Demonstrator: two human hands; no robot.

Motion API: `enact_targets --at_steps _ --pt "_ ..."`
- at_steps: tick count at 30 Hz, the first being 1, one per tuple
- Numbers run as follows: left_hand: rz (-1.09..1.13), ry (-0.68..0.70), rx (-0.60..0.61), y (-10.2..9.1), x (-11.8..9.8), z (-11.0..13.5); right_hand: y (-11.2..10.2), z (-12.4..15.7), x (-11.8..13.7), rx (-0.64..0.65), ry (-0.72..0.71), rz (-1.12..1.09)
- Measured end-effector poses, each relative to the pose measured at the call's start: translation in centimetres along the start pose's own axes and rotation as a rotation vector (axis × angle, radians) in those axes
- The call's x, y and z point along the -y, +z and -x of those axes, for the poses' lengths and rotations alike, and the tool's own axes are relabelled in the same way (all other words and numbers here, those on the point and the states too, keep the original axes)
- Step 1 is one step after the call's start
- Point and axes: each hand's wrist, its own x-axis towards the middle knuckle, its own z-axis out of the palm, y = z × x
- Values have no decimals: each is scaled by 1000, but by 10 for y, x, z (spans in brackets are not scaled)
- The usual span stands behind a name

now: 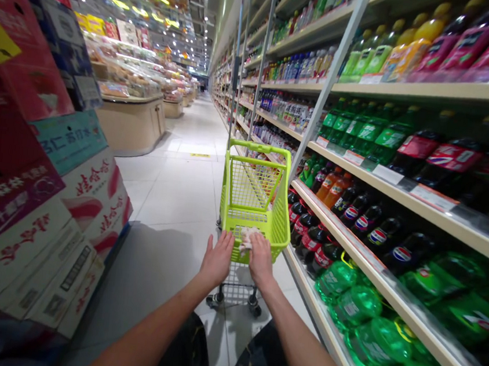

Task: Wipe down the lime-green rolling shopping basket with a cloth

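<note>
A small lime-green shopping cart [286, 225] stands in front of me, its plastic basket on a metal frame with dark wheels. My left hand [218, 256] lies against the near left edge of the basket, fingers stretched out and holding nothing. At the near right of the basket, my right hand [261, 257] presses its fingers on a crumpled whitish cloth [247, 237]. Part of the cloth is hidden under those fingers.
On the right, a tall shelf [402, 179] carries rows of drink bottles. Stacked drink cartons [82, 189] stand close on the left. A tiled aisle [175, 181] runs ahead past a curved display counter [130, 124].
</note>
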Motion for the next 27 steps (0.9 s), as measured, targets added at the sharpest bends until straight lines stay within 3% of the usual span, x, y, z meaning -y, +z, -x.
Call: enact_targets --at_steps 3,6,8,14,17,21,23,27 --pt "-6 0 -13 -1 4 2 -6 -2 -4 28 -27 2" --pt "-4 -6 -12 -1 5 3 -22 -1 -38 -73 129 67" --pt "-6 -13 -8 0 4 2 -25 2 -46 -125 191 79" --pt "-4 10 -19 3 1 1 2 1 9 17 -39 -53" --pt "5 18 -30 3 4 2 -9 -2 -3 42 -26 -31" --pt "13 16 -19 0 1 2 -30 -2 -37 -63 188 86" --pt "17 11 -20 -2 -2 0 -27 0 -31 -67 194 94" --pt "33 50 -54 -6 -3 -6 -8 1 9 20 21 18"
